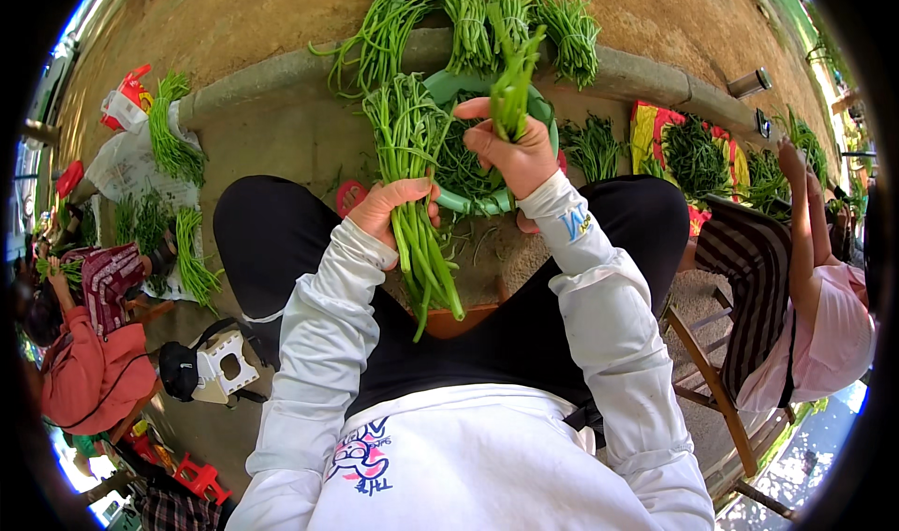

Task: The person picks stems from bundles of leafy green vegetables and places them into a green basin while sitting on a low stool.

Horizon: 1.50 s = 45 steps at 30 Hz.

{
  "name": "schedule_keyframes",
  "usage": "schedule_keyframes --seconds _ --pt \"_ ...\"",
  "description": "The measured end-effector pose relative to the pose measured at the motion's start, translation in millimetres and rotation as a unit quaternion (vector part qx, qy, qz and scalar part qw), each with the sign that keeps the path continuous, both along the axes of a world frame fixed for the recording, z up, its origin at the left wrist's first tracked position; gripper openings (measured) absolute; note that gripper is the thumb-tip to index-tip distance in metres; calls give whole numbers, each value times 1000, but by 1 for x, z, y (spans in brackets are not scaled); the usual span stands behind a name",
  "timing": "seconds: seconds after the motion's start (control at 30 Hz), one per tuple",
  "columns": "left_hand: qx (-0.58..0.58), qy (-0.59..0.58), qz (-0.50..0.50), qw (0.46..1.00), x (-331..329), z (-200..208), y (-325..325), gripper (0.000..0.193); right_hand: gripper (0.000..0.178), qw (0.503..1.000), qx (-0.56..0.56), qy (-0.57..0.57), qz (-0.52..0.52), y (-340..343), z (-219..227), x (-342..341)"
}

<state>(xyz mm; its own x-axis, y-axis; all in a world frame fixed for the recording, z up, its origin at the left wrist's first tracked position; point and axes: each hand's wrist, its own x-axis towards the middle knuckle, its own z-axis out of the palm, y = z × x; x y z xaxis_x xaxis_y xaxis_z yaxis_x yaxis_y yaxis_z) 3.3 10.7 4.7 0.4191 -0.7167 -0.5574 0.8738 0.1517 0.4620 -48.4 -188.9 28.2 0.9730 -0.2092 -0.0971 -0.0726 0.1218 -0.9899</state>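
Note:
My left hand (391, 211) is closed around a thick bunch of long green leafy stems (408, 128). Its leafy end points away from me and the cut ends hang down between my knees. Slightly higher and to the right, my right hand (521, 159) grips a small bundle of green stems (512, 89) that stands upright out of the fist. Below both hands sits a light green plastic basin (545, 111) with dark leafy trimmings (459, 159) in it. The bunch and my right hand cover part of the basin.
Several tied bundles of greens (510, 27) lie along the stone curb (646, 74) ahead. At left, more greens (170, 138) rest on a white sack (126, 166). A folding stool (225, 367) stands left. People sit on both sides, one on a wooden chair (712, 381).

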Motion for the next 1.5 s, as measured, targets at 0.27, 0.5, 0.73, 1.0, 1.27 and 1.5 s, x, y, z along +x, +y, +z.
schedule_keyframes --seconds 0.27,0.5,0.73,1.0,1.27,1.5 --pt "-50 2 -1 999 -1 0 2 28 26 922 -336 -182 67 14 -15 4" --pt "8 -54 20 998 -1 3 -2 31 24 866 -433 -248 32 1 -19 8" --pt "140 -17 121 983 8 -20 5 28 12 965 -178 -10 -192 -42 -8 12" --pt "91 55 155 982 6 -12 7 27 22 932 320 122 -120 -81 -8 -2" --pt "35 -7 106 994 1 -1 -1 28 20 963 217 159 -9 -8 -6 -7" --pt "1 5 89 996 0 -11 2 33 21 977 70 166 116 21 -16 -9"
